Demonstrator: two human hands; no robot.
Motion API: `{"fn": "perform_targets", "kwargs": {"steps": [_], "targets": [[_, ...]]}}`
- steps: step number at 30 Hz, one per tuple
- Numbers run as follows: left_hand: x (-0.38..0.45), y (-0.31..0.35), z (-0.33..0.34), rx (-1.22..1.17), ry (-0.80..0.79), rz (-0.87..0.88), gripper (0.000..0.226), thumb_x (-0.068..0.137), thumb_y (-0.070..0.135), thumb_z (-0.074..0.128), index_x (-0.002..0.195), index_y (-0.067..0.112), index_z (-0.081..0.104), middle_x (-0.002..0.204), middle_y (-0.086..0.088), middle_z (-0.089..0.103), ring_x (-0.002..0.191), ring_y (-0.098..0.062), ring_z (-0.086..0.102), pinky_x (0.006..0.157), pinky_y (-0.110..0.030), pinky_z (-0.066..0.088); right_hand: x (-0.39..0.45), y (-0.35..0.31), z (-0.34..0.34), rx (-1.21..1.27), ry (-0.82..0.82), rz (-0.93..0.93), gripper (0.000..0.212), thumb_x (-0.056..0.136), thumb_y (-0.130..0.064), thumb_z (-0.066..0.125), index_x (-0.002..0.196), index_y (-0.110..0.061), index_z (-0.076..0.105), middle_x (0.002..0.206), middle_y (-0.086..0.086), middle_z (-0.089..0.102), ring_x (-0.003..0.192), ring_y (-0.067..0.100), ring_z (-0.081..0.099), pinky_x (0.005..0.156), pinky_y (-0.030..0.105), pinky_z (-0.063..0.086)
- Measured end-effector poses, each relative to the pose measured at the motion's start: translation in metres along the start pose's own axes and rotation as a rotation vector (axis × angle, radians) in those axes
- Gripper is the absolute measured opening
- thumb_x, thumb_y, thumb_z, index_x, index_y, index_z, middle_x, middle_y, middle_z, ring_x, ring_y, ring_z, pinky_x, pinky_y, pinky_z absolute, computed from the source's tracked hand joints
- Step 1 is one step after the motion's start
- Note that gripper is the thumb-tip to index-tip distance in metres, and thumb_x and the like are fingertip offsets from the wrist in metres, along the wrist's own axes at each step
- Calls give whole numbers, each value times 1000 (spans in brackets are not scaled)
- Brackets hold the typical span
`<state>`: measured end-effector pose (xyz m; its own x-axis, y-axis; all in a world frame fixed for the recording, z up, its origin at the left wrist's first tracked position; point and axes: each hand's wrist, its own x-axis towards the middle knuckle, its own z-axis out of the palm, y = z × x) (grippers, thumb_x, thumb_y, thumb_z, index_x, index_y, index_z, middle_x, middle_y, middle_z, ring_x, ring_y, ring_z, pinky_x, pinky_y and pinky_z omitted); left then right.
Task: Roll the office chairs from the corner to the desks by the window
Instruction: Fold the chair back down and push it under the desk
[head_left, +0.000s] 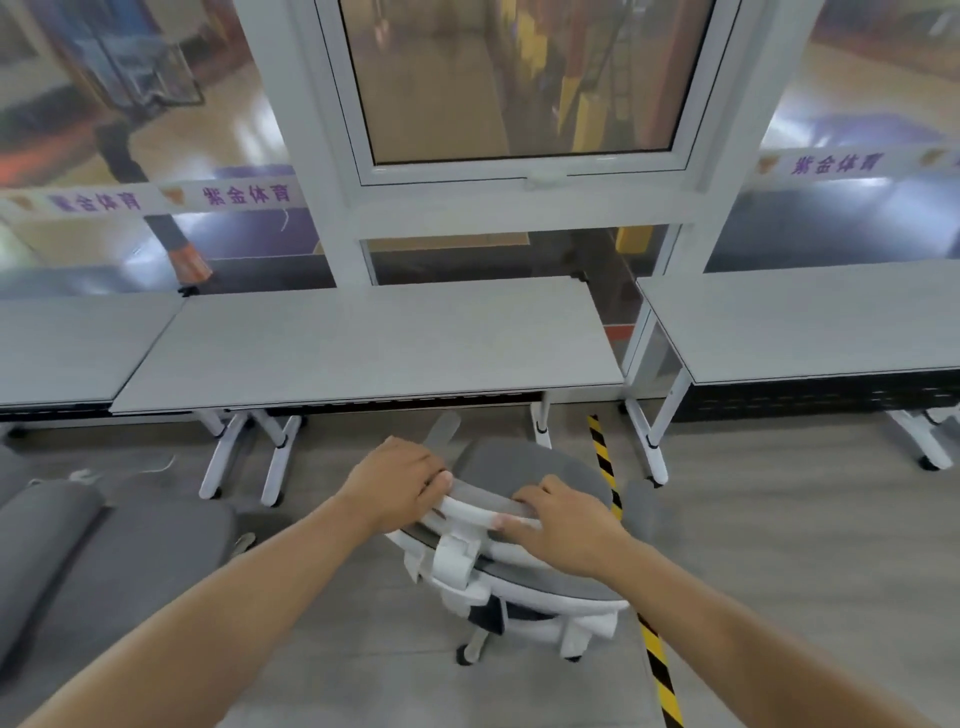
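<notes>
A grey office chair (530, 465) with a white frame stands on castors right in front of the middle desk (363, 343), its seat just short of the desk's front edge. My left hand (400, 483) grips the top left of the chair's backrest. On the top right of the same backrest my right hand (561, 525) is closed. The window (519, 78) rises directly behind the desk.
Another grey chair (104, 545) stands at the lower left. More desks flank the middle one, at left (67, 348) and at right (810, 322). A yellow-and-black striped floor tape (657, 660) runs along the chair's right side. White desk legs (275, 457) stand near the chair.
</notes>
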<state>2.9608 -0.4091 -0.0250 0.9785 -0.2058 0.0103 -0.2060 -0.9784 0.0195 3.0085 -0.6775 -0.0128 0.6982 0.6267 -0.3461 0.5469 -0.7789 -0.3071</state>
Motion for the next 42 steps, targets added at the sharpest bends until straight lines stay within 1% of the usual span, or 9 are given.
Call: {"fn": "perform_targets", "kwargs": {"steps": [4, 6, 9, 14, 18, 27, 34, 38, 42], "targets": [[1, 24, -8, -36, -56, -7, 45, 101, 48, 22, 88, 26, 59, 81, 8, 58, 80, -17, 54, 84, -35, 43, 1, -4, 6, -95, 270, 94, 69, 97, -66, 12, 105, -21, 63, 110, 2, 56, 106, 23, 53, 87, 39, 49], [1, 32, -5, -32, -38, -34, 54, 99, 52, 17, 88, 24, 61, 81, 5, 59, 78, -18, 53, 81, -38, 46, 2, -2, 10, -146, 369, 103, 71, 94, -61, 6, 99, -23, 66, 104, -1, 61, 98, 20, 57, 79, 35, 47], [-5, 45, 1, -20, -24, -70, 56, 98, 52, 15, 88, 21, 60, 84, 1, 61, 82, -20, 53, 84, -38, 45, -7, -2, 9, -206, 368, 89, 71, 88, -54, -2, 86, -25, 63, 85, -5, 62, 73, 17, 57, 63, 31, 35], [-16, 58, -1, 15, -12, -93, 55, 98, 51, 14, 89, 19, 58, 87, -1, 63, 85, -21, 54, 86, -36, 42, -10, -3, 11, -203, 381, 54, 54, 95, -51, 19, 65, -21, 53, 59, -3, 54, 53, 15, 52, 48, 29, 31], [-20, 60, -7, 9, -32, -99, 49, 99, 50, 19, 86, 18, 55, 84, -2, 61, 82, -20, 51, 84, -35, 41, -6, -2, 13, -218, 394, 24, 63, 88, -55, 9, 63, -19, 54, 55, -1, 54, 48, 14, 48, 46, 28, 27], [-41, 59, -9, 26, -26, -152, 41, 99, 50, 18, 81, 23, 42, 77, 3, 47, 73, -16, 37, 79, -34, 38, -1, -10, 19, -237, 408, -18, 61, 89, -55, 12, 62, -19, 53, 54, -1, 54, 47, 14, 48, 48, 30, 39], [-57, 51, -9, 7, -14, -169, 48, 96, 52, 17, 80, 22, 50, 74, 5, 51, 72, -15, 44, 75, -33, 43, -5, -26, 22, -241, 400, -78, 61, 87, -56, 8, 61, -20, 50, 53, -2, 51, 44, 12, 38, 45, 28, 24], [-67, 47, -9, -22, -9, -206, 44, 95, 53, 20, 79, 23, 48, 74, 6, 51, 72, -14, 44, 64, -31, 40, -5, -34, 25, -221, 393, -95, 59, 91, -55, 14, 62, -19, 52, 54, -1, 54, 44, 12, 39, 44, 28, 23], [-73, 43, -11, -27, -17, -215, 45, 94, 54, 21, 78, 23, 48, 76, 7, 52, 73, -13, 45, 64, -31, 41, -7, -41, 28, -222, 395, -94, 56, 96, -52, 22, 62, -20, 51, 54, -1, 53, 45, 12, 40, 45, 28, 23]]}}
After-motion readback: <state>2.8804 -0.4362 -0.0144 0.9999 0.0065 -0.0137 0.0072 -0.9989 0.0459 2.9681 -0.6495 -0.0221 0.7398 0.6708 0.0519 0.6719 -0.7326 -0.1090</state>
